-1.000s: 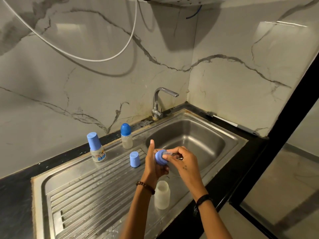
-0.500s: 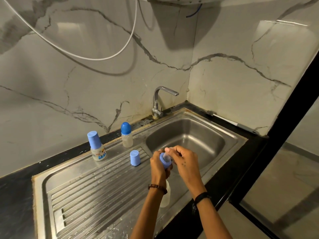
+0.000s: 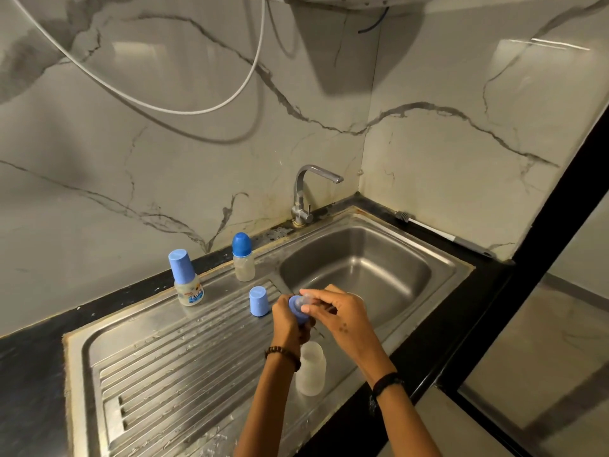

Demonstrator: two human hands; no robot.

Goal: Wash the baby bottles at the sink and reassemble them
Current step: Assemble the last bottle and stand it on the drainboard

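Note:
My left hand [image 3: 290, 321] grips a blue screw ring [image 3: 295, 307] above the drainboard's right end. My right hand [image 3: 342, 316] pinches the clear teat [image 3: 305, 297] that sits in the ring. Below my hands an open, capless bottle body [image 3: 311, 369] stands upright on the drainboard [image 3: 158, 374]. A loose blue cap [image 3: 258, 301] stands just left of my hands. Two capped bottles stand at the back: one with a printed label [image 3: 186, 278] and a smaller one with a dark blue dome cap [image 3: 243, 257].
The steel sink basin [image 3: 359, 275] lies to the right, with the tap [image 3: 304, 192] behind it, not running. A bottle brush [image 3: 441, 234] lies on the black counter along the right wall. A white hose [image 3: 158, 103] loops across the marble wall.
My hands have dropped slightly and closed together over the ring. My left fingers, earlier straight up, now curl around the ring while my right fingers work at the teat.

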